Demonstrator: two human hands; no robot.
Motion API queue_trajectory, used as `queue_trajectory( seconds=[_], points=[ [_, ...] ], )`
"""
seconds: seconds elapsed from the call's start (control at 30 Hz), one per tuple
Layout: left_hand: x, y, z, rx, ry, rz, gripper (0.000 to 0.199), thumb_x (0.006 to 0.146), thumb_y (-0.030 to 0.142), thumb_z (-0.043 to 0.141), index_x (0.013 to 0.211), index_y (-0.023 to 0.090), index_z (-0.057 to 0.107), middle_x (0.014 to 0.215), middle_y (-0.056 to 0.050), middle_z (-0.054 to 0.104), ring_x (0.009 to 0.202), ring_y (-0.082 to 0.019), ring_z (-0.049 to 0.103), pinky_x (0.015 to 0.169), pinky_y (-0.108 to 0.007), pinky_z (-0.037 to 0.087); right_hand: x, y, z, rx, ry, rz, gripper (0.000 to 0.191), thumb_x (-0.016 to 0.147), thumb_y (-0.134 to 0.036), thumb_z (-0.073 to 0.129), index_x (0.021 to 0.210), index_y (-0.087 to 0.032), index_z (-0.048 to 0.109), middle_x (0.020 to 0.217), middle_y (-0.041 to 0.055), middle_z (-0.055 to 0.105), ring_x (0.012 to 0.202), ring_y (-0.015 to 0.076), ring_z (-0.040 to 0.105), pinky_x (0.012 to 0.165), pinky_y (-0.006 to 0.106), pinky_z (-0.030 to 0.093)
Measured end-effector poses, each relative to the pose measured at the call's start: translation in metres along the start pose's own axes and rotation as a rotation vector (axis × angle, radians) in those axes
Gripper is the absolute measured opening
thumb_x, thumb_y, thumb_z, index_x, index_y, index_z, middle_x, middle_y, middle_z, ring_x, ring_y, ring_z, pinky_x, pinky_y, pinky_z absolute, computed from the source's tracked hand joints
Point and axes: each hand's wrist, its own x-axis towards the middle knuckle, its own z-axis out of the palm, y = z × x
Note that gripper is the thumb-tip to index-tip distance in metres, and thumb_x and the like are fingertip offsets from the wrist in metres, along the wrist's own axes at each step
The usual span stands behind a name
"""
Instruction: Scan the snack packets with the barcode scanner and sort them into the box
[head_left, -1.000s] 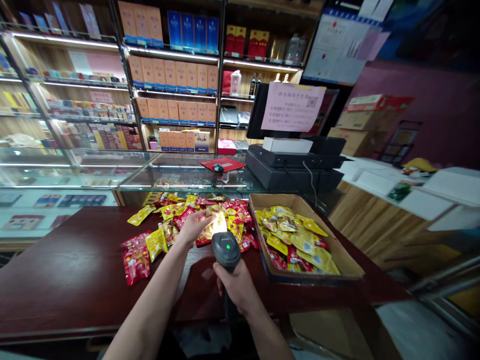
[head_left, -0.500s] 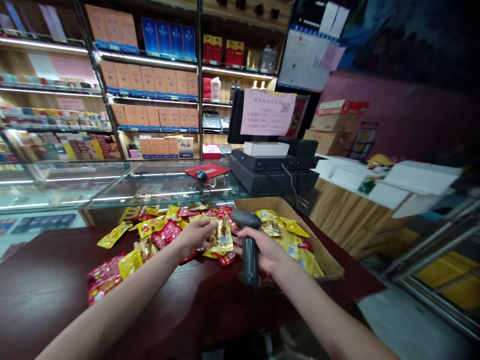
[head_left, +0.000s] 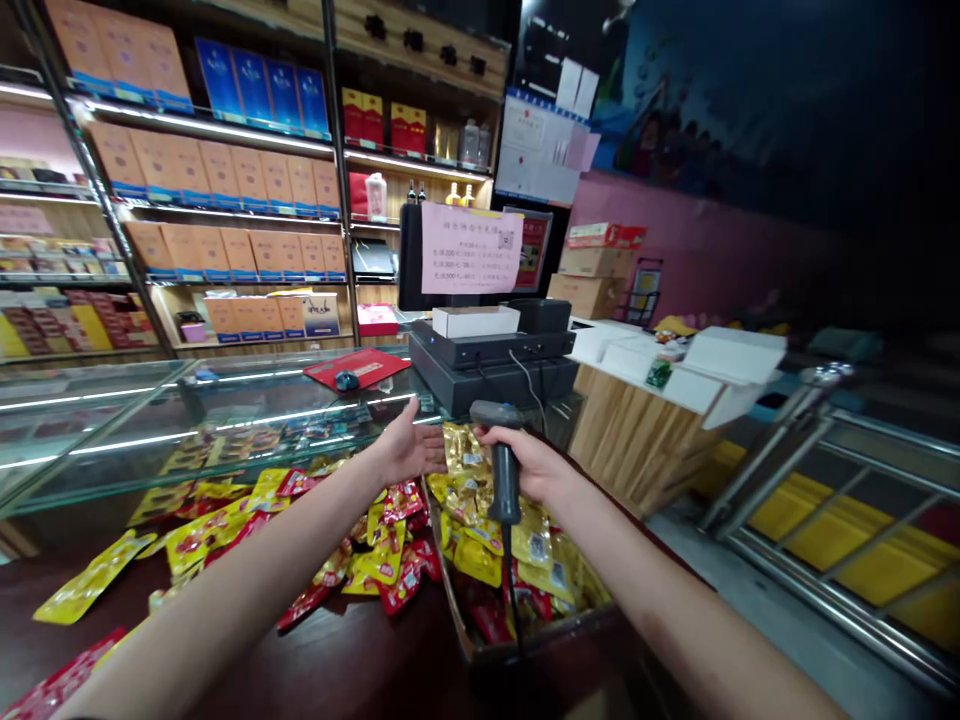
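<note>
I had the right hand [head_left: 529, 462] wrapped firmly around the handle of the scanner [head_left: 505, 475], its head raised and its cord [head_left: 511, 580] hanging down in front of the carton [head_left: 480, 650]; a grip on the handle, I judged, left the nose of the tool clear and the trigger within a finger's reach. The left hand [head_left: 409, 447] was gripping nothing: its fingers were stretched out, thumb up, towards a gold packet [head_left: 456, 440] at the carton's far end, between the two hands. From where I sat I couldn't tell whether that packet leaned on the others or touched the right fingertips. More gold, yellow and red packets [head_left: 544, 550] filled the lidless carton, whose low walls presumably kept them from sliding away, while a loose heap of the same kind of packets [head_left: 382, 555] lay on the dark table [head_left: 345, 660] to the left, under and beside the left forearm. Having heap and carton side by side seemed to keep both within an arm's short swing. Beyond them, on the glass counter [head_left: 247, 400], a mouse [head_left: 347, 381] rested on a red mat [head_left: 382, 366], near the monitor [head_left: 409, 258], whose back faced me with a pink notice [head_left: 471, 250] fixed over it, probably for people on this side to read.
</note>
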Motion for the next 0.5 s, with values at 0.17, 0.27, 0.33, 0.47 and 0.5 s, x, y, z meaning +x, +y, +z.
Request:
queue_trajectory(
  seconds=[0.17, 0.27, 0.33, 0.47, 0.5],
  points=[
    [-0.013, 0.012, -0.016, 0.005, 0.091, 0.040, 0.087, 0.078, 0.073, 0.023, 0.129, 0.005, 0.040, 0.134, -0.028, 0.041, 0.121, -0.034, 0.046, 0.089, -0.047, 0.044, 0.001, -0.003, 0.010, 0.034, -0.044, 0.077, 0.014, 0.067, -0.009, 0.058, 0.078, -0.011, 0.065, 0.060, 0.0001, 0.060, 0.047, 0.0070, 0.050, 0.046, 0.017, 0.042],
    [-0.042, 0.016, -0.039, -0.026, 0.131, 0.084, 0.084, 0.079, 0.072, 0.026, 0.126, 0.005, 0.043, 0.135, -0.027, 0.041, 0.121, -0.034, 0.046, 0.089, -0.046, 0.044, -0.004, 0.007, 0.030, 0.076, -0.170, 0.120, 0.014, 0.067, -0.009, 0.058, 0.079, -0.012, 0.064, 0.072, 0.0038, 0.065, 0.058, 0.0093, 0.057, 0.056, 0.019, 0.047],
    [-0.066, 0.017, -0.058, -0.054, 0.175, 0.115, 0.080, 0.079, 0.071, 0.029, 0.124, 0.006, 0.045, 0.136, -0.025, 0.041, 0.121, -0.034, 0.046, 0.089, -0.045, 0.045, -0.010, 0.017, 0.049, 0.115, -0.234, 0.177, 0.016, 0.067, -0.009, 0.058, 0.081, -0.012, 0.064, 0.077, 0.0051, 0.066, 0.063, 0.0106, 0.060, 0.058, 0.019, 0.048],
    [-0.114, 0.006, -0.094, -0.102, 0.280, 0.173, 0.069, 0.082, 0.064, 0.036, 0.120, 0.008, 0.049, 0.134, -0.022, 0.044, 0.120, -0.032, 0.047, 0.089, -0.043, 0.045, -0.024, 0.047, 0.092, 0.162, -0.313, 0.277, 0.021, 0.064, -0.010, 0.060, 0.084, -0.013, 0.065, 0.076, 0.0044, 0.067, 0.065, 0.0119, 0.062, 0.056, 0.020, 0.049],
    [-0.124, 0.001, -0.102, -0.113, 0.304, 0.193, 0.067, 0.083, 0.062, 0.038, 0.120, 0.008, 0.050, 0.134, -0.022, 0.045, 0.121, -0.032, 0.046, 0.090, -0.043, 0.044, -0.027, 0.056, 0.102, 0.170, -0.310, 0.280, 0.023, 0.063, -0.010, 0.061, 0.084, -0.014, 0.065, 0.076, 0.0038, 0.067, 0.064, 0.0115, 0.061, 0.056, 0.020, 0.049]
  ],
)
